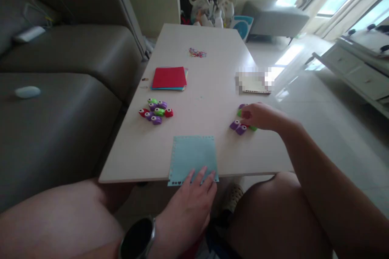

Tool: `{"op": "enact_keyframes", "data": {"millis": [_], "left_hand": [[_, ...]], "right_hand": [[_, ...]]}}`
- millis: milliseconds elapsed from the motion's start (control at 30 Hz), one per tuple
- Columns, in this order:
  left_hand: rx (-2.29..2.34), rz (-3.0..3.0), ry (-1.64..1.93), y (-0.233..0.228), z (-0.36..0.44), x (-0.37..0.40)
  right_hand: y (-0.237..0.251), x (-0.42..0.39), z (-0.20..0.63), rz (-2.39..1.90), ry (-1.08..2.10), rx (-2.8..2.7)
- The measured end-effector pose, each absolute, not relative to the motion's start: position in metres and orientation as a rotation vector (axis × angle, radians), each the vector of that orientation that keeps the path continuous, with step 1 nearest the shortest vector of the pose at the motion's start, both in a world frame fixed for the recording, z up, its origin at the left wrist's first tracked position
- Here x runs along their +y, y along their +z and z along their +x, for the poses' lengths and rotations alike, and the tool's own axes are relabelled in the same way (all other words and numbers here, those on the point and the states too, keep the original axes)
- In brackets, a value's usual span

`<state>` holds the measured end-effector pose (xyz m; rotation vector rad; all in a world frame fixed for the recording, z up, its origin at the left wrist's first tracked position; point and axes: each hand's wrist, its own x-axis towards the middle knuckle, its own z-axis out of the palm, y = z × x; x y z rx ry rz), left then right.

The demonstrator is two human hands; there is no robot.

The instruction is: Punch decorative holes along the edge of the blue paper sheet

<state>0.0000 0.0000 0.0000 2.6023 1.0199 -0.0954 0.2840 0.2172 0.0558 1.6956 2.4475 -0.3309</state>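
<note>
Head view: the left hand (190, 202) lies flat, fingers (202, 176) spread and released, their tips pressing the near edge of a light blue paper sheet (192, 156) that overhangs the front edge of the white bench (212, 48). A row of small punched holes runs along the sheet's left and top edges. A dark watch (138, 238) sits on that wrist. The right hand (258, 116) rests further out on the bench, its fingers curled down over a small cluster of paper punches (240, 126); purple ones show just left of the fingertips and a green one peeks out below the hand, but whether the fingers actually grip one cannot be told. Well to the left of both sets of fingers lies a second heap of punches (156, 111) in green, purple and red. Beyond it sits a stack of coloured paper (169, 77) with a red sheet on top, and farther still a small pile of confetti (197, 52).
</note>
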Motion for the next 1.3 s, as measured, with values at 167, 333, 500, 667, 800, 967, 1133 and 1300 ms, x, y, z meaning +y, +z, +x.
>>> {"op": "enact_keyframes", "data": {"millis": [167, 333, 500, 667, 800, 967, 1133, 1300], "left_hand": [[1.034, 2.598, -0.069, -0.005, 0.001, -0.001], [1.018, 2.52, -0.028, 0.003, 0.001, -0.001], [1.115, 2.443, 0.079, 0.031, -0.008, 0.032], [1.308, 2.387, 0.118, 0.038, -0.029, 0.104], [1.338, 2.376, 0.048, 0.022, -0.034, 0.142], [1.423, 2.373, -0.094, 0.012, -0.03, 0.162], [1.436, 2.203, -0.105, 0.013, -0.033, 0.176], [1.354, 2.17, -0.106, 0.01, -0.039, 0.188]], "right_hand": [[0.05, 0.213, 0.277, 1.612, -0.365, 2.284], [0.052, 0.204, 0.262, 1.413, -0.57, 2.373], [0.055, 0.197, 0.252, 1.388, -0.639, 2.425], [0.05, 0.196, 0.244, 1.351, -0.54, 2.437], [0.04, 0.192, 0.235, 1.237, -0.61, 2.612], [0.048, 0.184, 0.23, 1.238, -0.632, 2.723], [0.079, 0.172, 0.23, 1.482, -0.502, 2.751], [0.079, 0.159, 0.232, 1.57, -0.448, 2.565]]}}
